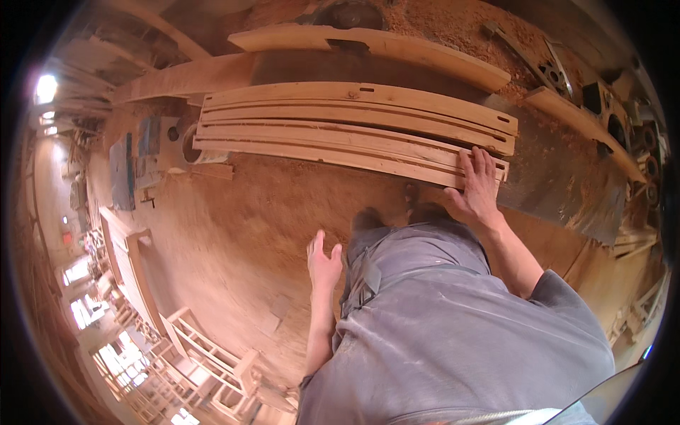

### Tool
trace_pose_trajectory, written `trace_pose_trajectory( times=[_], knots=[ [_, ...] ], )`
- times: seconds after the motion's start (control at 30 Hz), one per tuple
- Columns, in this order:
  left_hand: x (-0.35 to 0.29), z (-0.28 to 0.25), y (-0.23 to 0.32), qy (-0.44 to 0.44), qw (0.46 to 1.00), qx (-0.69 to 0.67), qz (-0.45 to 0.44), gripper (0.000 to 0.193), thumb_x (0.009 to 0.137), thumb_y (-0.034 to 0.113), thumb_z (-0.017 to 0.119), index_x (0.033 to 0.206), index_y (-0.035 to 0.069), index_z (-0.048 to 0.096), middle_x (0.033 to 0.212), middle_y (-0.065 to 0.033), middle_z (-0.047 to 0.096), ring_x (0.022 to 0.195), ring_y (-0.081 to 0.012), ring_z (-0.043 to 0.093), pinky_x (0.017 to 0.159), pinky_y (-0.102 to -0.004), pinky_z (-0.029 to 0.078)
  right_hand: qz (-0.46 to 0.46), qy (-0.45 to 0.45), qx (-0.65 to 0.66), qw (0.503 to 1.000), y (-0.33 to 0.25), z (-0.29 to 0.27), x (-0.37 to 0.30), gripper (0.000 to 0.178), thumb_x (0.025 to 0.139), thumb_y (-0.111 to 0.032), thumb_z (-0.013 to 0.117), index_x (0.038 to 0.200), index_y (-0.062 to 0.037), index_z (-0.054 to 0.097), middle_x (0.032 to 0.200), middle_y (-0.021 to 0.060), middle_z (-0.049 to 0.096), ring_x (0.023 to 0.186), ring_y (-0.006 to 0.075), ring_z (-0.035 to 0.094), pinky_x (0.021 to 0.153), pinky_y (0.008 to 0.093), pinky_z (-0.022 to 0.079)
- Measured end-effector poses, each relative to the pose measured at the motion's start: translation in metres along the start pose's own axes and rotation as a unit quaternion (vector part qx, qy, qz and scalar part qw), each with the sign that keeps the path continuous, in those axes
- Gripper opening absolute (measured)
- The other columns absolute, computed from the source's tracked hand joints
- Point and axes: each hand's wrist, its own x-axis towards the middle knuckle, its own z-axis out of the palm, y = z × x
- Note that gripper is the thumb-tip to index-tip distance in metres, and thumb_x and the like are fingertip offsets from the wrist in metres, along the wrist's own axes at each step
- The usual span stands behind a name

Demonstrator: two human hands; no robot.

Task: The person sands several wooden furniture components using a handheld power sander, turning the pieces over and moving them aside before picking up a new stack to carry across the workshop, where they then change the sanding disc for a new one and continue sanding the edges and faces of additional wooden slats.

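Observation:
Several long planed wooden boards (304, 131) lie side by side on the dark machine table (567, 188); slots are cut near some of their ends. My right hand (476, 185) rests with fingers stretched over the right end of the nearest boards, touching their top, thumb apart. Down by my left side, my left hand (324, 265) hangs in the air above the dusty floor, fingers apart and holding nothing. The boards' far left ends stick out past the table toward a round opening of another machine.
A wooden fence board (375, 44) runs behind the boards, with sawdust heaped past it. Machine parts (609, 113) stand at the far right. Grey-blue machinery (134, 159) is on the left. Wooden frames (212, 354) are stacked at the lower left on the dusty floor (241, 212).

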Motion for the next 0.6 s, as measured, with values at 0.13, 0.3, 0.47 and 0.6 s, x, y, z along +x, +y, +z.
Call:
trace_pose_trajectory(
  times=[0.13, 0.3, 0.47, 0.6],
  knots=[
    [0.112, -0.067, 0.049, -0.024, 0.961, 0.142, 0.237, 0.073, 0.083, 0.012, 0.079, 0.148, 0.0, 0.049, 0.164, -0.0224, 0.035, 0.153, -0.0457, 0.028, 0.124, -0.0549, 0.031, 0.012, -0.07, -0.032, 0.997, -0.025, -0.008, 0.014, 0.113, 0.067, -0.036, 0.089, 0.163, -0.0094, 0.034, 0.154, 0.0264, 0.037, 0.145, 0.0473, 0.032, 0.125, 0.0604, 0.021],
    [0.276, -0.074, 0.076, -0.083, 0.908, 0.078, 0.404, 0.072, 0.079, 0.011, 0.08, 0.145, 0.003, 0.052, 0.165, -0.0217, 0.033, 0.154, -0.0465, 0.026, 0.125, -0.0565, 0.029, -0.055, -0.118, -0.002, 0.992, -0.106, 0.032, 0.061, 0.112, 0.066, -0.026, 0.087, 0.164, -0.0118, 0.034, 0.156, 0.0308, 0.035, 0.148, 0.0528, 0.028, 0.125, 0.065, 0.022],
    [0.383, -0.062, 0.141, -0.156, 0.798, 0.203, 0.546, 0.092, 0.077, 0.043, 0.088, 0.151, 0.005, 0.05, 0.162, -0.0223, 0.038, 0.15, -0.0457, 0.031, 0.124, -0.0569, 0.027, -0.149, -0.008, 0.042, 0.988, -0.224, 0.107, 0.137, 0.085, 0.069, -0.019, 0.079, 0.148, -0.0103, 0.047, 0.143, 0.0313, 0.046, 0.135, 0.0507, 0.046, 0.115, 0.0634, 0.034],
    [0.433, -0.062, 0.147, -0.253, 0.763, 0.254, 0.538, 0.099, 0.074, 0.044, 0.09, 0.154, 0.006, 0.047, 0.161, -0.0258, 0.036, 0.145, -0.0474, 0.036, 0.124, -0.0582, 0.027, -0.132, -0.1, 0.01, 0.986, -0.253, 0.109, 0.183, 0.095, 0.064, -0.021, 0.082, 0.151, -0.011, 0.044, 0.126, 0.0235, 0.052, 0.12, 0.0409, 0.053, 0.106, 0.0533, 0.039]
  ],
)
